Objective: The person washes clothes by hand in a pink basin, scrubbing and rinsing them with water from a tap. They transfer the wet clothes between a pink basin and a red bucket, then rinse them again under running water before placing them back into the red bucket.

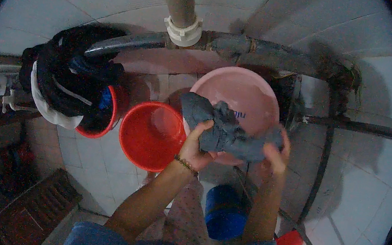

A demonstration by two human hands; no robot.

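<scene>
A bunched grey cloth (221, 136), perhaps a garment, is held between my two hands over the near part of a round pink plastic basin (240, 76). My left hand (198, 146) grips the cloth's left part, thumb on top; a beaded bracelet circles that wrist. My right hand (276, 156), slightly blurred, holds the right end near the basin's rim. Blue lettering shows on the basin's inside. A red plastic bucket (152, 135) stands just left of the basin, with no contents visible in it.
Dark clothes (65, 80) with a white piece hang over a second red bucket (112, 112) at the left. A blue bucket (226, 214) stands near my legs. A thick pipe (277, 55) runs along the wall; a tap (9, 101) and a brown mat or grate (39, 206) lie left.
</scene>
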